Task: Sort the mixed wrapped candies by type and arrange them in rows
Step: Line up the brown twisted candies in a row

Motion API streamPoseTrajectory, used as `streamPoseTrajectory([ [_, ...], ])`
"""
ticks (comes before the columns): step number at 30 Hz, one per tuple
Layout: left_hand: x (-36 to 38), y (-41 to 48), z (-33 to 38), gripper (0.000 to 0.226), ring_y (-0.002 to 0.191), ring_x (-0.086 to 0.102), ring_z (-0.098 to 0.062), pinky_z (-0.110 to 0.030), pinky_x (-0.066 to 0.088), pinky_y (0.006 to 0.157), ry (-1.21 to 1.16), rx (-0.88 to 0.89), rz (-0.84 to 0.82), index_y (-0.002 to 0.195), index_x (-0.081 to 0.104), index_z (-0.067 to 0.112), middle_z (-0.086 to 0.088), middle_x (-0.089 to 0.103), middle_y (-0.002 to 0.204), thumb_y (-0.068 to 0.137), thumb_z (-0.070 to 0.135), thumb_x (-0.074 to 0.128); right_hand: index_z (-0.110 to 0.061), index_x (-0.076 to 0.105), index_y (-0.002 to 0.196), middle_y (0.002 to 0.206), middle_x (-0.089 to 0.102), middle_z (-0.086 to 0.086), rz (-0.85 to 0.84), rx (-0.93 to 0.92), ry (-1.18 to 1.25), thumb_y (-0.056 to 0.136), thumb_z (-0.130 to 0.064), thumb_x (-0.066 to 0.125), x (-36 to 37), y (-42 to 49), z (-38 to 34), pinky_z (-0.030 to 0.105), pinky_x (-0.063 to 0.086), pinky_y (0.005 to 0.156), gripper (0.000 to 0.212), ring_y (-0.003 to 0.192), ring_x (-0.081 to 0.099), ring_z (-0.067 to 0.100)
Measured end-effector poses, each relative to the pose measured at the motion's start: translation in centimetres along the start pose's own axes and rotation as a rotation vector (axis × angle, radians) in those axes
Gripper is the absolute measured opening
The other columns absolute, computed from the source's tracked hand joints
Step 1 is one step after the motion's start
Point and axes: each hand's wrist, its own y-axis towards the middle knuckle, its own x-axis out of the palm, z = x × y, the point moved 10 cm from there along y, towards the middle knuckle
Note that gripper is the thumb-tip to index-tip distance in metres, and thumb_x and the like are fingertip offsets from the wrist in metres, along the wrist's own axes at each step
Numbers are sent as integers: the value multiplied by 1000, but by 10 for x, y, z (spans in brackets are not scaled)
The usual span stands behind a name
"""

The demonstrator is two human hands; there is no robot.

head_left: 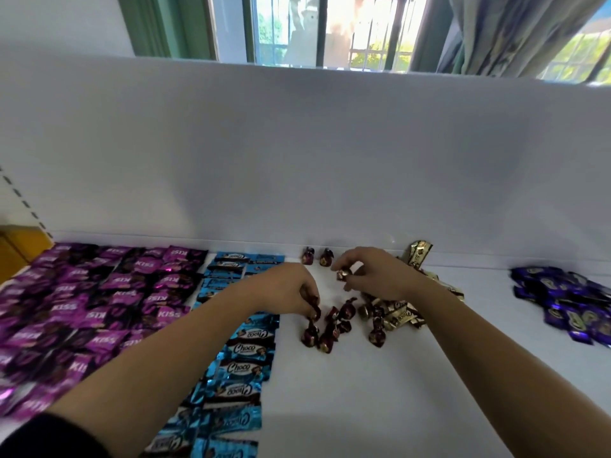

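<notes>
Over the white table (pixel 363 391), the right hand (pixel 377 276) pinches a maroon foil-wrapped candy (pixel 342 275) while the left hand (pixel 291 289) pinches a second candy (pixel 314 313) at the loose pile (pixel 330 332); light, crinkly, probably slippery, they seem best gripped by the firm body.

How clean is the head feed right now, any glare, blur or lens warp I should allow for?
Head view: the window is blown out by daylight; the purple candies at the left edge are smeared, their lettering sharper toward the middle; the wide lens bows the white wall's top edge; the dark red candies mid-table are dim but can be told apart.
</notes>
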Motion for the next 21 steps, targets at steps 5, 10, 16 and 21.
streamPoseTrajectory([
  [5, -28, 9, -24, 31, 90, 65, -12, -25, 53, 80, -22, -129, 253, 102, 74, 13, 0, 72, 97, 76, 28, 82, -20, 63, 110, 101, 61, -7, 111, 113, -154, 84, -26, 70, 3, 17, 9, 21, 45, 73, 27, 94, 58, 13],
  [10, -38, 23, -32, 31, 91, 66, -18, -29, 53, 82, -67, -168, 359, 98, 74, 9, -6, 72, 97, 73, 24, 84, -21, 67, 98, 89, 69, -5, 276, 141, -39, 75, -23, 77, 7, 29, 11, 22, 46, 70, 25, 86, 63, 11],
  [16, -46, 31, -39, 26, 85, 66, -21, -33, 54, 81, -122, -179, 470, 93, 72, 6, -9, 72, 90, 73, 19, 84, -17, 57, 87, 80, 65, -4, 386, 141, -27, 73, -21, 77, 3, 35, 13, 28, 48, 66, 25, 76, 60, 15],
  [21, -48, 35, -42, 17, 78, 66, -22, -33, 54, 75, -114, -177, 504, 79, 69, 9, -9, 71, 81, 74, 18, 82, -24, 50, 74, 73, 60, -5, 387, 105, -83, 75, -21, 75, -1, 36, 8, 28, 43, 64, 25, 71, 55, 15],
])
